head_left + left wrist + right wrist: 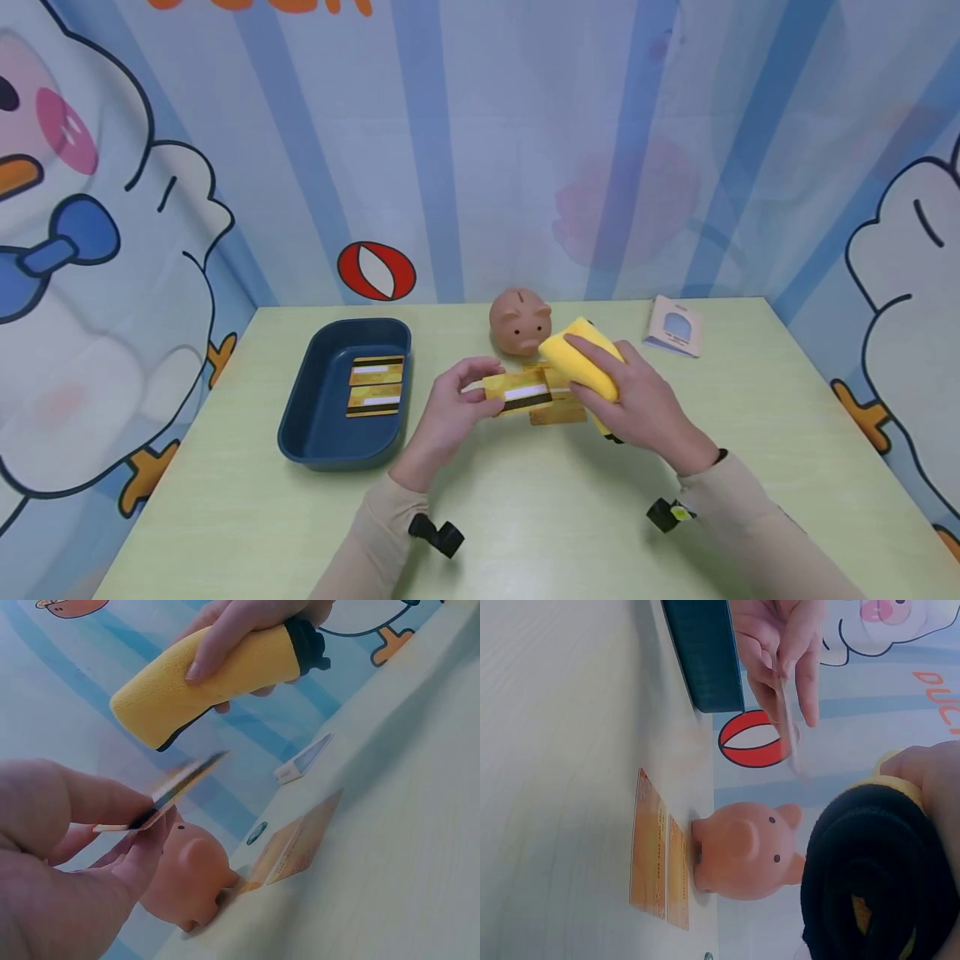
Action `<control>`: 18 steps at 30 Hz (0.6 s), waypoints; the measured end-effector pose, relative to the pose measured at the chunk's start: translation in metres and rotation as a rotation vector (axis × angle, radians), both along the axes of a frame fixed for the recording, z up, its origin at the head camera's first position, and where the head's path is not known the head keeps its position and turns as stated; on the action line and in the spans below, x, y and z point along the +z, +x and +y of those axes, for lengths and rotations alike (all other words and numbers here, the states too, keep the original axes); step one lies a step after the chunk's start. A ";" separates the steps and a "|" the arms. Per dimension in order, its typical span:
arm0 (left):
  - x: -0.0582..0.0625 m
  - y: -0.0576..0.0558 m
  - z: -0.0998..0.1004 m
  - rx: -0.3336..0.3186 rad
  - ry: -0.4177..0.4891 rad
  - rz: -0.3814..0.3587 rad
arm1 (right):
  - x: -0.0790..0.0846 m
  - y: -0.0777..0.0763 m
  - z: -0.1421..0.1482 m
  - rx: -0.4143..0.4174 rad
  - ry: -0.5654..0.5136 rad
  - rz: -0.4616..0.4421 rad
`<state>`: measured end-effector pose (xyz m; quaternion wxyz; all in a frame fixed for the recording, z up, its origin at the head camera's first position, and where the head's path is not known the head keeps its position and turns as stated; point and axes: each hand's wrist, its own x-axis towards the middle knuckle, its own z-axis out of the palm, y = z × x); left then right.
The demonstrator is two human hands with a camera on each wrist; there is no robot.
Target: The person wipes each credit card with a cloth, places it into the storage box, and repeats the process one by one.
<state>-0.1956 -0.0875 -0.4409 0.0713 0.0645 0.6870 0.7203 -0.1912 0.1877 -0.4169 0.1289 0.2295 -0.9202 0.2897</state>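
My left hand (459, 408) pinches a gold bank card (517, 392) by its left end, its black stripe and white strip showing in the head view. In the left wrist view that card (180, 789) appears nearly edge-on, raised above the table. My right hand (637, 404) grips a rolled yellow cloth (581, 358) beside the card's right end. Its black inner side shows as a coil (866, 870) in the right wrist view. On the table below lie two more gold cards (648, 851), side by side, partly hidden by the hands in the head view.
A pink piggy bank (519, 323) stands just behind the cards. To the left, a dark blue tray (307, 417) holds two gold cards (375, 386) laid stripe side up. A small pale booklet (673, 327) lies at the back right, near the printed curtain (510, 150).
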 end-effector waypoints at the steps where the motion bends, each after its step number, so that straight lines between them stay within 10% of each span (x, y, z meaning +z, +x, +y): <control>1: 0.001 0.000 0.000 0.001 -0.002 -0.002 | 0.000 0.000 -0.001 0.004 0.003 -0.001; 18: -0.001 0.001 0.016 0.007 0.019 -0.023 | -0.001 0.008 -0.039 0.145 0.117 0.092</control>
